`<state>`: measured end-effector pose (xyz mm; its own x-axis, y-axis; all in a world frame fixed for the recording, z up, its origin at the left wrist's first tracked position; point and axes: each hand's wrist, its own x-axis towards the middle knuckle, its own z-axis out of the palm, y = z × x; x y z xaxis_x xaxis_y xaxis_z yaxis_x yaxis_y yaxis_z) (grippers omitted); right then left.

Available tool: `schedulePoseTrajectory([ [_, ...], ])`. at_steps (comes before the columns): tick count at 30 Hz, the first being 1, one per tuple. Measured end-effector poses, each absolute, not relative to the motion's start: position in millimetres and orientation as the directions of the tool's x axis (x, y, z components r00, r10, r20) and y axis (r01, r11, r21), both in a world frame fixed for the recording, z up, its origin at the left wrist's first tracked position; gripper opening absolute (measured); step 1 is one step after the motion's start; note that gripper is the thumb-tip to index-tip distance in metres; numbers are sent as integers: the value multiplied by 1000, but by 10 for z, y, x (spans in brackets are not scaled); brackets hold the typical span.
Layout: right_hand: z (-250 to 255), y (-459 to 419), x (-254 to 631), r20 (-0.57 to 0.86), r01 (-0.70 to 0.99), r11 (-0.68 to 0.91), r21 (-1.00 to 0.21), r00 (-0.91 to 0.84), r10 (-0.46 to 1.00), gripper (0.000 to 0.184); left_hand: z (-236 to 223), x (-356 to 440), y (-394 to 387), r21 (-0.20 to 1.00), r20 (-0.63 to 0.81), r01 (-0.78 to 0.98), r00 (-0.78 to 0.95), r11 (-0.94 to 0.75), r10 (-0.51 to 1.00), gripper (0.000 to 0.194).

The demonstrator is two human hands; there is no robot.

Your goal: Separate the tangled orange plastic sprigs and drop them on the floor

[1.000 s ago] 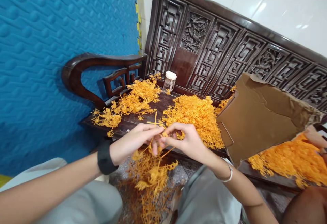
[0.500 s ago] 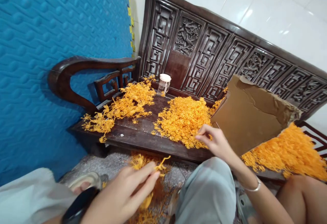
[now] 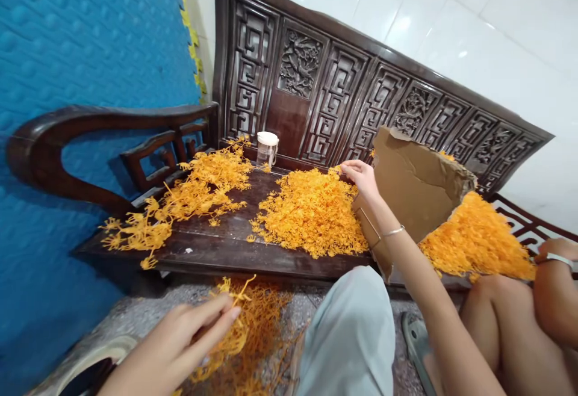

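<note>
My right hand point(image 3: 361, 177) reaches across the dark wooden bench point(image 3: 217, 245) to the far edge of the middle heap of small orange plastic pieces point(image 3: 311, 212), right beside a torn cardboard flap point(image 3: 415, 182). Its fingers are curled together into the heap's top. My left hand point(image 3: 185, 339) is low at the bottom left, its fingers stretched out and resting on a loose pile of orange branched sprigs point(image 3: 257, 324) on the floor. It grips nothing that I can see. My grey-clad knee point(image 3: 350, 336) rises between the two hands.
A second spread of orange sprigs point(image 3: 194, 191) lies on the bench's left end by the curved armrest point(image 3: 67, 137). A clear jar with a white lid point(image 3: 266, 149) stands at the carved backrest. More orange pieces point(image 3: 474, 239) fill the cardboard box. Another person's leg and arm point(image 3: 542, 300) are at the right.
My hands, together on one sprig a second ago, have parted. The left dropped to the floor pile and let the sprig go; the right moved up and back across the middle heap.
</note>
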<state>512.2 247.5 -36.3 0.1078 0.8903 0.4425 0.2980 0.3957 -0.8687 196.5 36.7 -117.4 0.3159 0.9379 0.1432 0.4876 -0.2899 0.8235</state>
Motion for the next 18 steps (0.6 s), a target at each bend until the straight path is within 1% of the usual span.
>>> schedulePoseTrajectory([
  [3, -353, 2680, 5120, 413, 230, 374, -899, 157, 897, 23, -1067, 1973, 435, 788, 135, 532, 345, -312, 929, 23],
  [10, -405, 2896, 5234, 338, 175, 308, -935, 176, 925, 26, -991, 1990, 524, 758, 139, 559, 366, -336, 920, 25],
  [15, -459, 2986, 5309, 319, 163, 291, -943, 188, 929, 33, -1028, 1998, 639, 751, 162, 542, 403, -377, 901, 26],
  [18, -497, 3032, 5330, 326, 178, 292, -940, 200, 924, 35, -1065, 1993, 706, 751, 209, 526, 385, -399, 899, 27],
])
